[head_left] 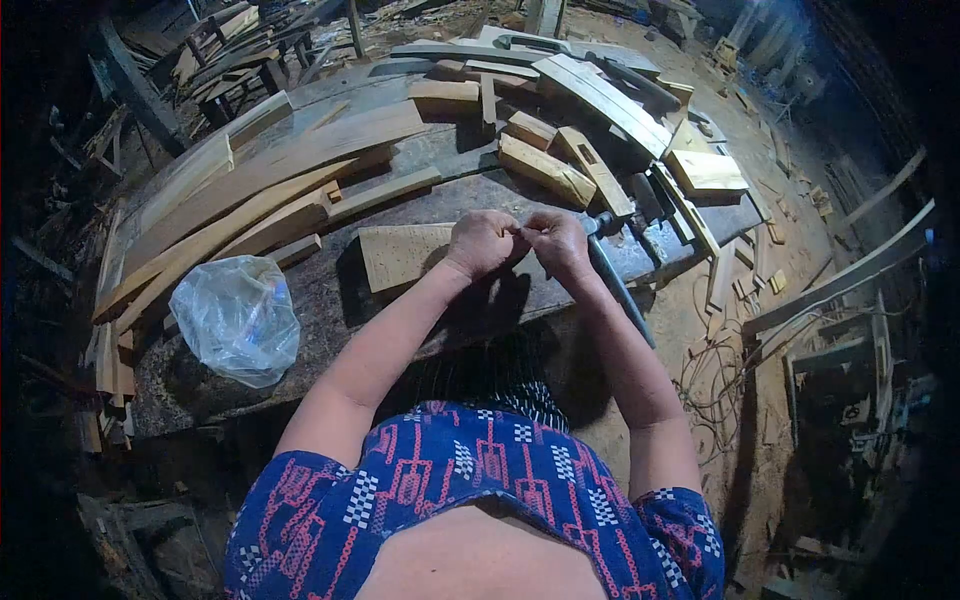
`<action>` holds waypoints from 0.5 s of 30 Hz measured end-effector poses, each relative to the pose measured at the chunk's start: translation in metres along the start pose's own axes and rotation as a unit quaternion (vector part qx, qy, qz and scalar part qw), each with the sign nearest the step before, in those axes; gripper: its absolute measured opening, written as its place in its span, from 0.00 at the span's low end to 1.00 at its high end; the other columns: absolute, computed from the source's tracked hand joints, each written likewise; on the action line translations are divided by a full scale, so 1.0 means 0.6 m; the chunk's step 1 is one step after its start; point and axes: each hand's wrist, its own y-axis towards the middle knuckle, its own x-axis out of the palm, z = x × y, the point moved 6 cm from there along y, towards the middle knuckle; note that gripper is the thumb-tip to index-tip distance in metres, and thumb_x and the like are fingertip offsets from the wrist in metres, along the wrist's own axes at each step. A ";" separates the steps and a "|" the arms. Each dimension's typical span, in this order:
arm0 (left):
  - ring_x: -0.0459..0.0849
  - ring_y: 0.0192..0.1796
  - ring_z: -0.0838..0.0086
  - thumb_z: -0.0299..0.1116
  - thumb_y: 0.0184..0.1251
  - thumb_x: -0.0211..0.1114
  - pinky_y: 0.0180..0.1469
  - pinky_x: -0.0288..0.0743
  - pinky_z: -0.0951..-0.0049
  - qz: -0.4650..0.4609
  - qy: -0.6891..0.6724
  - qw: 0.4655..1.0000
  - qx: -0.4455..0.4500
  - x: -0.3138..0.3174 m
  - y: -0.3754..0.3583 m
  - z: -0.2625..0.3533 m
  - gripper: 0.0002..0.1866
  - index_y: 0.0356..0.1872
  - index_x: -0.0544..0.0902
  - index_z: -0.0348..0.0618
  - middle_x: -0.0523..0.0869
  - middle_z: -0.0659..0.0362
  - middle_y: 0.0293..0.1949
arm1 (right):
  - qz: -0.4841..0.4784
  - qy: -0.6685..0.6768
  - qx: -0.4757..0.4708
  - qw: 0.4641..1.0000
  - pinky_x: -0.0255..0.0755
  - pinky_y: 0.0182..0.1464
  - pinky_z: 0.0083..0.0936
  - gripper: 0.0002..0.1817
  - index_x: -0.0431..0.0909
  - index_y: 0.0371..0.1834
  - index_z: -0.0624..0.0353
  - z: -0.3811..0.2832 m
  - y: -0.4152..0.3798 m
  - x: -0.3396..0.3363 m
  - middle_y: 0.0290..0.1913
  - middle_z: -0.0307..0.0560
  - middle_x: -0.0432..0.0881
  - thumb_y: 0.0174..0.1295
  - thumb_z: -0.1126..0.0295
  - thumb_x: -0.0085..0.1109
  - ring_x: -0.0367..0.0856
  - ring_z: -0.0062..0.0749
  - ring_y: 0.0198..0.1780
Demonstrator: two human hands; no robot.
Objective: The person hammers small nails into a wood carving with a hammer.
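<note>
My left hand (485,242) and my right hand (557,243) meet above the near edge of the workbench, fingertips pinched together. Whatever is between the fingers is too small to make out. Under and beside my left wrist lies a pale wooden block (395,252), partly covered by that hand. Just right of my right hand is a hammer (622,295), its metal head by my knuckles and its dark handle reaching over the bench edge.
A clear plastic bag (238,322) sits at the left on the dark workbench (330,300). Long wooden boards (270,175) lie along the bench's left side. Short offcuts and a mortised piece (595,172) are behind my hands. Cables (715,385) and wood scraps litter the floor at right.
</note>
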 end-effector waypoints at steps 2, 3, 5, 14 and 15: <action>0.82 0.36 0.56 0.33 0.48 0.56 0.40 0.76 0.60 0.001 0.015 1.000 -0.007 -0.002 -0.001 0.003 0.10 0.28 0.85 0.49 0.83 0.50 0.31 | 0.006 0.007 -0.024 1.000 0.72 0.39 0.35 0.10 0.82 0.27 0.56 -0.006 -0.001 -0.002 0.31 0.53 0.81 0.48 0.62 0.61 0.81 0.47 0.37; 0.82 0.36 0.56 0.33 0.48 0.57 0.40 0.76 0.60 0.001 0.030 0.999 -0.015 -0.002 -0.001 0.004 0.09 0.28 0.85 0.49 0.83 0.51 0.31 | 0.008 0.007 -0.025 1.000 0.72 0.39 0.35 0.10 0.82 0.27 0.56 -0.007 0.000 -0.002 0.31 0.53 0.81 0.48 0.62 0.61 0.81 0.47 0.37; 0.82 0.36 0.56 0.34 0.48 0.57 0.40 0.76 0.60 0.005 0.035 0.999 -0.012 -0.003 -0.003 0.006 0.09 0.28 0.85 0.49 0.84 0.51 0.31 | 0.019 -0.031 -0.047 0.998 0.72 0.39 0.35 0.10 0.82 0.28 0.56 -0.016 0.000 -0.004 0.30 0.54 0.81 0.48 0.62 0.62 0.81 0.46 0.36; 0.83 0.34 0.60 0.39 0.47 0.65 0.37 0.76 0.65 0.030 0.026 0.999 0.007 -0.013 -0.014 0.020 0.11 0.28 0.85 0.45 0.84 0.52 0.30 | 0.103 -0.159 -0.027 0.982 0.70 0.49 0.36 0.20 0.76 0.46 0.58 0.064 -0.048 -0.107 0.44 0.53 0.76 0.50 0.61 0.63 0.75 0.46 0.48; 0.83 0.34 0.61 0.39 0.47 0.65 0.37 0.76 0.65 0.031 0.032 0.999 0.010 -0.013 -0.015 0.022 0.11 0.28 0.85 0.45 0.84 0.52 0.30 | 0.102 -0.274 0.008 0.956 0.69 0.51 0.37 0.22 0.74 0.48 0.57 0.085 -0.061 -0.108 0.47 0.54 0.74 0.50 0.62 0.62 0.73 0.48 0.52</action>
